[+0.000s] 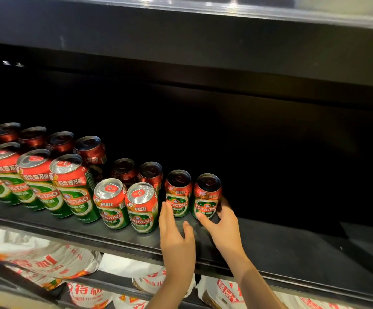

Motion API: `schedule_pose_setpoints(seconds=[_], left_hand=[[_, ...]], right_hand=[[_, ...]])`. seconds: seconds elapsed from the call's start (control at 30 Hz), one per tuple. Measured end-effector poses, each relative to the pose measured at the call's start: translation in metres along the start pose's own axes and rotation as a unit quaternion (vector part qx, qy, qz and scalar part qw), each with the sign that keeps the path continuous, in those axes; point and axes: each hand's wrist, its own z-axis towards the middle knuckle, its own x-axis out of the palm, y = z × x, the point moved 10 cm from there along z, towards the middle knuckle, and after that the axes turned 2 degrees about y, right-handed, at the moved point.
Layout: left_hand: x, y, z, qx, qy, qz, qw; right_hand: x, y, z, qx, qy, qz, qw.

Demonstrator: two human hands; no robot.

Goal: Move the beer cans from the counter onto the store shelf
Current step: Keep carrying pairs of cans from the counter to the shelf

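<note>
- Dark store shelf (270, 239) filled the view, its black back wall in deep shadow and another shelf edge overhead; beneath it lay white bags (53, 259) printed with red characters.
- Beer cans (74, 188) stood upright on the shelf in rows running from the far left toward the middle, long axes vertical, silver tops with red pull tabs facing up. Taller cans were at the left, shorter ones toward the middle.
- Each can was green below and red at the shoulder, with a red oval band reading "TSINGTAO" in white and Chinese writing on the red part.
- Rightmost can (207, 196) stood at the end of the row, label facing outward.
- Right hand (222, 226) curled around this can's lower part, thumb at the front, fingers round its right side.
- Left hand (176, 233) was spread and relaxed, fingertips touching the neighbouring can (178, 192).
</note>
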Motion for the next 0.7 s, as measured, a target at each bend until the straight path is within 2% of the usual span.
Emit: schedule_pose_setpoints(seconds=[0.3, 0.4, 0.47, 0.6, 0.7], left_hand=[[0.005, -0.003, 0.001, 0.001, 0.061, 0.035, 0.998], [0.001, 0.001, 0.000, -0.038, 0.114, 0.024, 0.992], [-0.001, 0.003, -0.002, -0.032, 0.174, 0.046, 0.983], [-0.004, 0.006, -0.006, 0.008, 0.310, 0.100, 0.946], [0.001, -0.004, -0.013, 0.109, 0.397, 0.208, 0.887]], right_hand=[[-0.002, 0.001, -0.006, 0.032, -0.001, -0.011, 0.999], [-0.005, 0.004, -0.017, 0.045, -0.002, 0.008, 0.999], [-0.018, 0.002, -0.034, 0.066, -0.029, 0.006, 0.997], [-0.053, -0.004, -0.090, 0.083, -0.117, -0.041, 0.989], [-0.072, -0.009, -0.148, 0.114, -0.175, -0.072, 0.975]])
